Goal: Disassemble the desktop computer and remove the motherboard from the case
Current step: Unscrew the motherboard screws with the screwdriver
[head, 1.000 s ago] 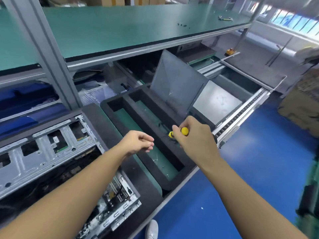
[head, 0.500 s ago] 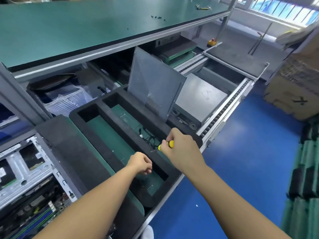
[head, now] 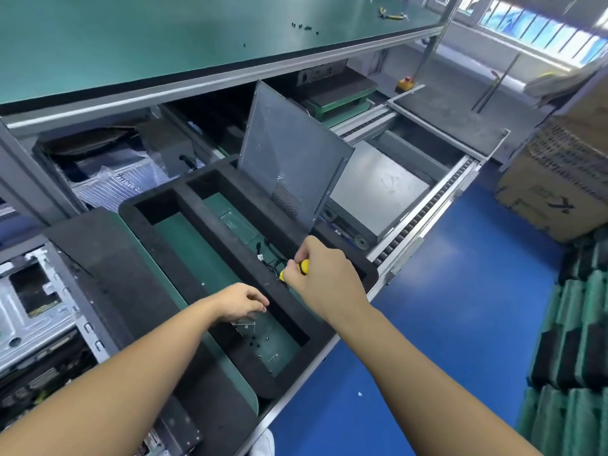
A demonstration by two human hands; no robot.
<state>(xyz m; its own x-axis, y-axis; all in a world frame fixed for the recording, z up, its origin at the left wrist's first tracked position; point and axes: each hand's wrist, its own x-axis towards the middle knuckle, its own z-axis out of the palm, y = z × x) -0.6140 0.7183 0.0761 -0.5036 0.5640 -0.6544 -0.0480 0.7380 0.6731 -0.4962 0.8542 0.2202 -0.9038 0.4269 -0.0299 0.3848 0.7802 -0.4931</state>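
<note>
The open desktop case [head: 33, 307] lies at the left edge, its metal frame up, and part of the motherboard [head: 36, 390] shows beneath it. My right hand [head: 325, 281] grips a yellow-handled screwdriver [head: 303, 266] over the black foam tray [head: 210, 222]. My left hand [head: 241, 304] hovers over the tray's near compartment with its fingers loosely curled, and I see nothing in it. Several small screws [head: 258, 340] lie on the green floor just below it. A grey side panel [head: 289, 166] leans upright at the tray's far end.
A green shelf [head: 164, 44] with a few screws and pliers overhangs the bench. Right of the tray, a grey box [head: 378, 189] sits beside a roller rail [head: 427, 215]. Cardboard boxes [head: 559, 179] and green stacks [head: 575, 340] stand on the blue floor.
The view swung right, sliding the case toward the left edge. Both hands came down over the tray's near end. My left hand loosened from a fist above the screws.
</note>
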